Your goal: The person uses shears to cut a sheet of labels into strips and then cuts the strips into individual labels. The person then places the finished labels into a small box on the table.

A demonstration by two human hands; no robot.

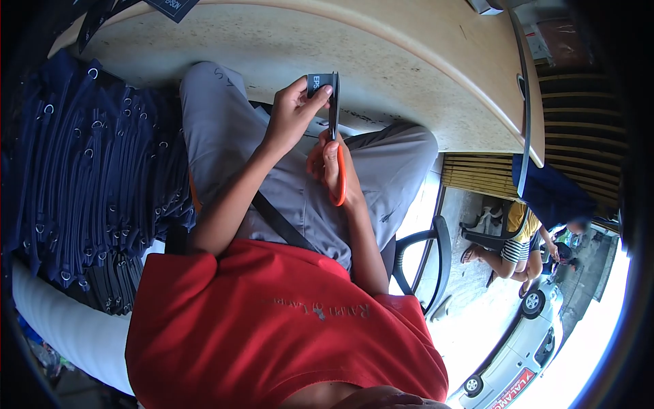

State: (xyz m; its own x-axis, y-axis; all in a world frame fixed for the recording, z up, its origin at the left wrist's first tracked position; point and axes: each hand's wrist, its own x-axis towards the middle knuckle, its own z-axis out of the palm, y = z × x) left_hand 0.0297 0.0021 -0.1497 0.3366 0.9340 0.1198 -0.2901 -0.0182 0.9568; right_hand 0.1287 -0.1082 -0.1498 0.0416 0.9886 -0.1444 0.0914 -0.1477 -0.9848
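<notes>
My left hand (298, 109) pinches a black label (319, 84) with pale lettering that reads "EPS", the rest hidden by the thumb. Orange-handled scissors (341, 178) are gripped in my right hand (334, 163). Their dark blades (334, 112) point away from me and lie along the label's right edge, next to my left thumb. Both hands are over my lap, close to the table's near edge. Across the grey trousers (225, 129) runs a black strap (283, 225).
A large pile of navy straps with metal rings (102, 157) lies to my left. The pale table (409, 61) curves ahead, with black labelled pieces (172, 7) at its far left. A chair armrest (436, 262) is at right. Beyond, a seated person (521, 238) and a white vehicle (518, 347) show.
</notes>
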